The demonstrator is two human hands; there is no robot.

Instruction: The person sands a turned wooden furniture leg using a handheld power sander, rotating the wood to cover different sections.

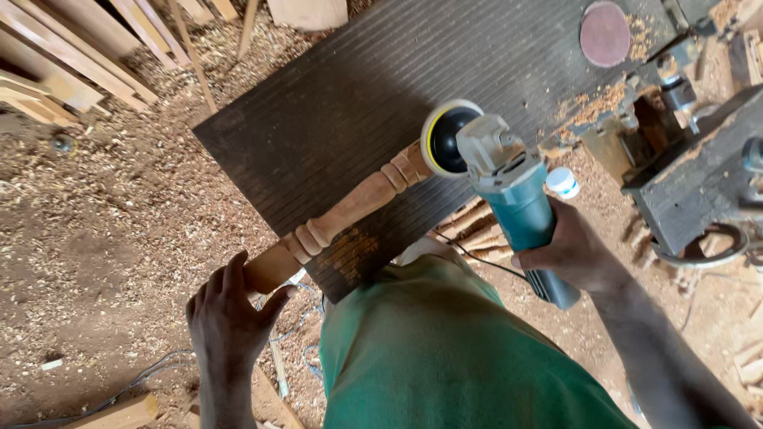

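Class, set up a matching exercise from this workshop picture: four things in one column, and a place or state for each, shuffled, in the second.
Things:
1. turned wooden leg
2. angle grinder
3. loose sanding disc
4. small white cap

Places or states:
A. lying flat at the far end of the dark board
B. gripped by the right hand
C. on the sawdust floor beside the grinder body
D. steadied at its square end by the left hand

Pairs: 1-D, 2-B, 3-A, 4-C

A dark ribbed surface (358, 95) stands over a sawdust-strewn floor (103, 222), with planks (71, 56) stacked at the upper left.
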